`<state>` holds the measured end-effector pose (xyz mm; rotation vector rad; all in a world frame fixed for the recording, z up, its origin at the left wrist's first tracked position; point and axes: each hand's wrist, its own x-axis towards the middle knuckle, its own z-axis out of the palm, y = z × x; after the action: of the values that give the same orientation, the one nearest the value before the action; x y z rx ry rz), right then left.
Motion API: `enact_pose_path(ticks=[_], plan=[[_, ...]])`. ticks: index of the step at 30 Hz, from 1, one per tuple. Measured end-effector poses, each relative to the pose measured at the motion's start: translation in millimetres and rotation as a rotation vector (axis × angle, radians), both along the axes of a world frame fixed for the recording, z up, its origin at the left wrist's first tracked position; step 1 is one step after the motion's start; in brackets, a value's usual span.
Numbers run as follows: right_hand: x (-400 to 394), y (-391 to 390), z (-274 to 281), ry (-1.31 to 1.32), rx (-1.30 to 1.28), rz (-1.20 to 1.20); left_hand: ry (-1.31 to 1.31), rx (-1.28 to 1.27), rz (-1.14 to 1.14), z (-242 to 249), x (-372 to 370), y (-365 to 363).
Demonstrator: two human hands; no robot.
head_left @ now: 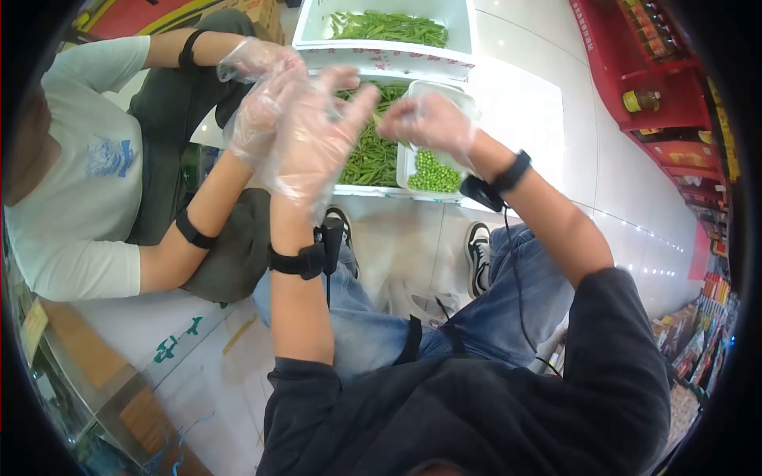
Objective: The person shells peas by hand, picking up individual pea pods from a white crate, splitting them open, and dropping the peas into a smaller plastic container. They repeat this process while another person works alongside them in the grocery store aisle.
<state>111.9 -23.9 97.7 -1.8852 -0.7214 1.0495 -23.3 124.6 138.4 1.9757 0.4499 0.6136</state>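
In the head view, the right hand [432,125], loosely gloved, could knock the white plastic tub [403,168] and spill its shelled green peas [433,171] if it dips carelessly. The tub sits below that hand, whose fingers are curled (whether around a pod, I cannot tell). The left hand [319,131], blurred, is spread open left of the tub, pea pods [369,161] showing between.

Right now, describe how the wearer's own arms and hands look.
Left hand and right hand wear clear, loose plastic gloves. Each wrist has a black strap and a small black device; a thin black cable runs down from the right one. The dark sleeves are short.
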Motion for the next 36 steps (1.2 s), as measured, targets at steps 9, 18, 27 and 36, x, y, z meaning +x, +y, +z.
enact_pose_path(ticks=[9,18,27,36], plan=[[-2.0,-62.8,-7.1,-0.474,0.300,0.172,0.349,0.206,-0.650,-29.5,14.8,-5.6],[-36.2,-136.0,-141.2,-0.066,-0.263,0.281,0.484,0.065,-0.208,-25.4,-9.8,7.7],[-141.8,-199.6,-351.6,-0.272,-0.917,0.536,0.289,0.254,-0.132,-1.6,-7.7,-10.4],[-153.5,-205.6,-404.7,-0.278,-1.111,0.544,0.220,0.467,0.034,6.0,6.9,-22.2]])
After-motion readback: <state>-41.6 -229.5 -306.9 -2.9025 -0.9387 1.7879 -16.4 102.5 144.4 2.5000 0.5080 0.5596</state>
